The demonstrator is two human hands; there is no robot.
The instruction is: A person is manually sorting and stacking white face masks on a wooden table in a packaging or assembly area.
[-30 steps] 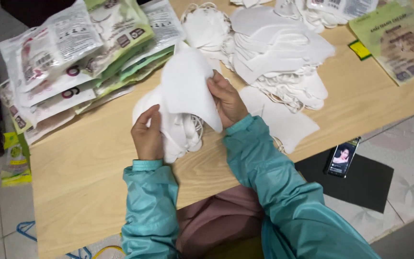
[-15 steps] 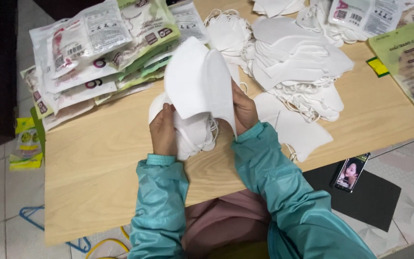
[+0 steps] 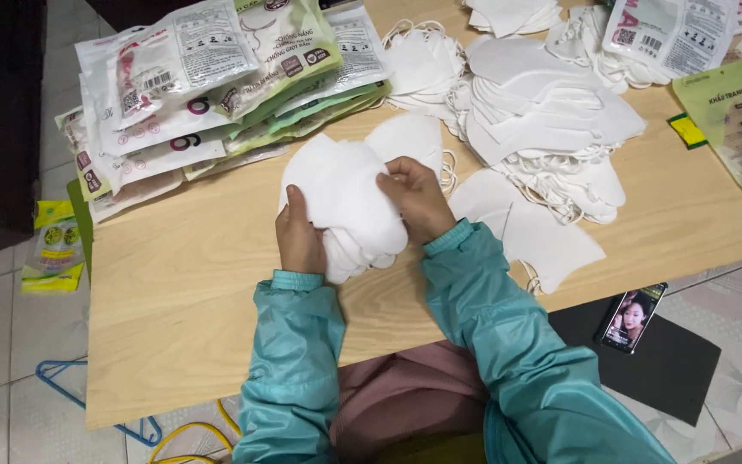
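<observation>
Plainly, both hands are busy with one bundle of white face masks.
Left hand: the left hand (image 3: 300, 238) grips the near left side of a small stack of white masks (image 3: 345, 206), thumb on top, apparently to keep the pieces lined up.
Right hand: the right hand (image 3: 416, 196) is closed on the stack's right edge, fingers curled over the top sheet, seemingly squaring or gathering it.
Stack position: held just above the tabletop (image 3: 216, 292), near its middle, directly ahead of the person's chest; its exact count cannot be told, several layers at least.
Loose mask pile: one large fanned heap of loose masks (image 3: 551, 120) lies to the right, within easy reach; too many to count.
Single masks: about two flat masks (image 3: 534, 232) rest beside the right sleeve.
Packets: one overlapping spread of printed pouches (image 3: 208, 86) sits at the far left, more than ten.
Phone: one phone (image 3: 634, 318) lies on a dark mat (image 3: 672, 369) below the tabletop edge.
</observation>
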